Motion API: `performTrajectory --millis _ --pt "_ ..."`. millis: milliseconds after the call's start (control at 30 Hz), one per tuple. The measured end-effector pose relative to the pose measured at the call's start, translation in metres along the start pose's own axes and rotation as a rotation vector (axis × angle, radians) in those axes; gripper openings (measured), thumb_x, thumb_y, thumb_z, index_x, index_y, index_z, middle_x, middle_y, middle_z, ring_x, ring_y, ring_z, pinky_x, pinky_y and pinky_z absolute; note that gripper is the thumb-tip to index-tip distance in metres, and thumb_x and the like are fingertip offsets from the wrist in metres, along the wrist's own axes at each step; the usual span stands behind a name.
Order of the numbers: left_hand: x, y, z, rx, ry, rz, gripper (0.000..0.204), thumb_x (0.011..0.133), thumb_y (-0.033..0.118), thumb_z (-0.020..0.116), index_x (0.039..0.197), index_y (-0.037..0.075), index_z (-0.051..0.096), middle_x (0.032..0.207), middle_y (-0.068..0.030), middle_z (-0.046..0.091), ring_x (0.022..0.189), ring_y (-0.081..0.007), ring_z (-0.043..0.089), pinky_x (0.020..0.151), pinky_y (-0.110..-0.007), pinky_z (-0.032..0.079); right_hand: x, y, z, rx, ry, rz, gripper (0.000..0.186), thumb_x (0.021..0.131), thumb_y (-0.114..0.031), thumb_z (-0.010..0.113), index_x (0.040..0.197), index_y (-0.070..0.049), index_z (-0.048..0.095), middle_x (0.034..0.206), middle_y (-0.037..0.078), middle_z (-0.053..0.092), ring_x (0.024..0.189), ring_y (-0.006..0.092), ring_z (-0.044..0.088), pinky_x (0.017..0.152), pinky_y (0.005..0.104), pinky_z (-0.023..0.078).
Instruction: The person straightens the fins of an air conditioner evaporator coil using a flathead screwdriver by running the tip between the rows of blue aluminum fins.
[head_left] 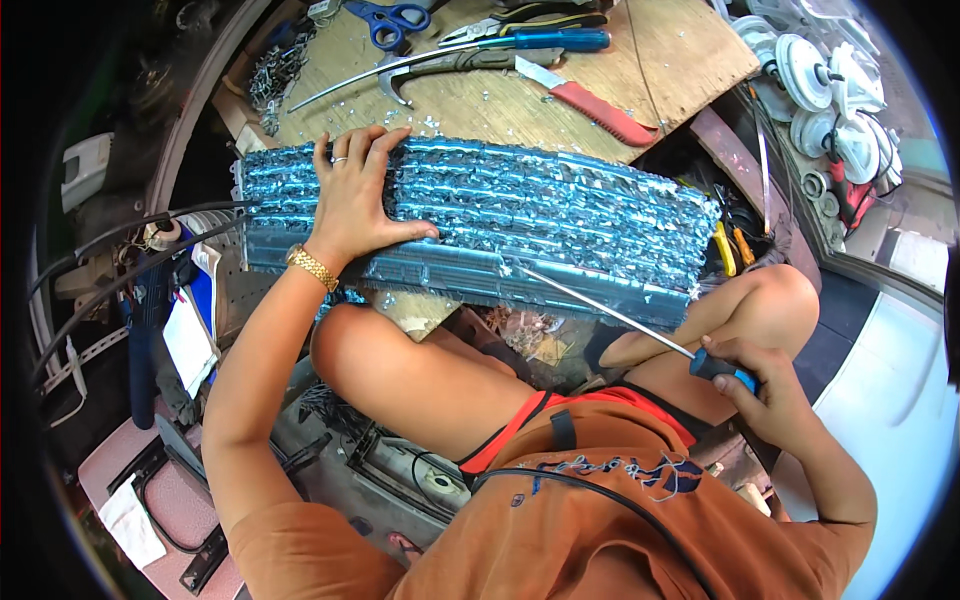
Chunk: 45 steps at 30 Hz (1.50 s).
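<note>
A long finned metal coil (560, 200), with shiny blue fins and tubes running along it, lies across in front of me. Its fins look ragged and torn over most of the upper side, while a smoother strip runs along the near edge. My left hand (358, 200) rests spread on the coil's left part, fingertips at the far edge and thumb stretched to the right. In my right hand (762, 392) is a screwdriver (610, 312) with a blue handle, the fingers wrapped round it. Its shaft slants up-left, and the tip meets the smooth strip near the middle.
On the wooden board (690, 60) beyond lie blue scissors (388, 22), pliers (520, 22), a long screwdriver (560, 40), a hammer (450, 65) and a red-handled knife (605, 112). White round parts (805, 75) are piled far right. Black cables (120, 240) run at left.
</note>
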<state>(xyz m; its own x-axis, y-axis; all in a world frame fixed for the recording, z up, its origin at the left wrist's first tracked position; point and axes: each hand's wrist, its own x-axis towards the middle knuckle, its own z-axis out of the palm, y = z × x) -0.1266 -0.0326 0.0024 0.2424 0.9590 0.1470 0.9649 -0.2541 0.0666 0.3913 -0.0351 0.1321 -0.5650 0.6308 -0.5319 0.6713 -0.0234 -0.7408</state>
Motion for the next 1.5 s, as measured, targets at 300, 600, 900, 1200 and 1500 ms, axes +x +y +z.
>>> performTrajectory --millis 300,600,900,1200,1500 --pt "0.001 -0.006 0.001 0.007 0.012 -0.003 0.130 0.051 0.090 0.081 0.154 0.017 0.052 0.141 -0.0132 0.056 0.138 -0.0359 0.049 0.124 -0.067 0.018 0.001 -0.017 -0.002 -0.172 0.021 -0.151 0.042 0.095 -0.006 0.074 0.137 -0.004 0.069 0.111 0.021 0.078 0.097 0.0392 0.077 0.087 0.0434 0.060" --pt "0.002 -0.009 0.000 0.005 -0.007 -0.017 0.129 0.050 0.089 0.082 0.154 0.019 0.052 0.142 -0.0123 0.057 0.140 -0.0356 0.049 0.125 -0.068 0.017 -0.030 0.023 -0.011 -0.003 0.088 -0.077 0.040 0.094 -0.001 0.074 0.134 0.000 0.071 0.121 0.018 0.078 0.110 0.0318 0.077 0.097 0.0388 0.058" --pt "0.001 0.000 0.001 -0.009 -0.004 -0.006 0.130 0.051 0.091 0.080 0.154 0.018 0.052 0.140 -0.0133 0.057 0.138 -0.0360 0.049 0.124 -0.068 0.017 -0.011 0.022 -0.019 -0.016 0.003 -0.005 0.037 0.093 -0.002 0.075 0.130 0.000 0.072 0.121 0.019 0.078 0.107 0.0354 0.077 0.094 0.0395 0.059" --pt "0.002 -0.007 -0.001 0.011 0.013 -0.008 0.128 0.049 0.090 0.082 0.151 0.017 0.053 0.140 -0.0116 0.056 0.136 -0.0359 0.050 0.124 -0.068 0.019 -0.013 -0.002 -0.011 -0.198 0.079 -0.206 0.044 0.092 -0.004 0.074 0.136 -0.009 0.071 0.096 0.015 0.076 0.076 0.0345 0.072 0.069 0.0421 0.057" --pt "0.003 -0.006 -0.002 -0.008 0.011 -0.002 0.125 0.052 0.087 0.084 0.151 0.018 0.053 0.140 -0.0119 0.057 0.137 -0.0357 0.050 0.123 -0.067 0.020 -0.024 -0.012 -0.010 -0.256 0.079 -0.169 0.051 0.087 0.000 0.070 0.137 -0.009 0.072 0.086 0.014 0.069 0.071 0.0322 0.067 0.066 0.0414 0.052"
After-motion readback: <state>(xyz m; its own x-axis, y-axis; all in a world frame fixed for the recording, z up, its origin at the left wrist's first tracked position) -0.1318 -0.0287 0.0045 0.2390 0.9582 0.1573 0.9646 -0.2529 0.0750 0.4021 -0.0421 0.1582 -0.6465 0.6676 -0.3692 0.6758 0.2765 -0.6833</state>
